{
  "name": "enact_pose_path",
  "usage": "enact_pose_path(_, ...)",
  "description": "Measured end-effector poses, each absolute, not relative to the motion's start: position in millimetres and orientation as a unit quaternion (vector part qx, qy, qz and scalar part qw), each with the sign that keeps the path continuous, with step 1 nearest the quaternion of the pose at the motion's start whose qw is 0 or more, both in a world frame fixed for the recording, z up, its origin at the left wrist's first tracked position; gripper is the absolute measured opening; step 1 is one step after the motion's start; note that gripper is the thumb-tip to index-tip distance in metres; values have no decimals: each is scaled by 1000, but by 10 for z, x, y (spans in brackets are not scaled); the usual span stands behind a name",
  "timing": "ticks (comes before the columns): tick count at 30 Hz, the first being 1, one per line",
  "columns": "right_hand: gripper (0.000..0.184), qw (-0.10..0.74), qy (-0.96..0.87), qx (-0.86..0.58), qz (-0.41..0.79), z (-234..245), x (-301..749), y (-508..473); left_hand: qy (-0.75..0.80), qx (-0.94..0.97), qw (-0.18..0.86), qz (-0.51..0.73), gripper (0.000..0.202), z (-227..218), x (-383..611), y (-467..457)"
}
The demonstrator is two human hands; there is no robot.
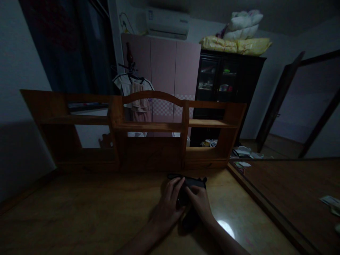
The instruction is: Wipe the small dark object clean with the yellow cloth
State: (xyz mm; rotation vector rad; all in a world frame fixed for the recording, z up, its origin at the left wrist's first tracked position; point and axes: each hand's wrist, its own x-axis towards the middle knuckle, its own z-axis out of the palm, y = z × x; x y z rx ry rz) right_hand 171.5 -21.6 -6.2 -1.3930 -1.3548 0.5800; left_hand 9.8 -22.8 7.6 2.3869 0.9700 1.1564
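A small black pouch-like case lies on the wooden tabletop, with a dark loop sticking out at its upper left. My left hand is curled over its left side, fingers bent across a dark rounded part. From the right, my right hand grips the case, its thumb and fingers drawn together near the middle. Below the hands a dark elongated piece rests on the table; I cannot tell whether it belongs to the case. Dim light and the hands hide the details.
A wooden shelf unit stands along the table's back edge. Behind it are a pink wardrobe, a black cabinet and hanging clothes. Right of the table's raised edge, papers lie on a brown surface.
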Motion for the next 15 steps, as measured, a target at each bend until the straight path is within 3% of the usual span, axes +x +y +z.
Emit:
enact_pose_path(8,42,551,-576,-497,343,-91,1678,-201,347,808,160,450,89,38,115,-142)
enact_pose_path(12,30,575,-506,-395,508,-106,1616,-180,385,771,185,472,85,-12,131,-63)
enact_pose_path(15,46,570,-443,-317,615,-56,1596,-192,408,743,212,486,86,-30,129,-28)
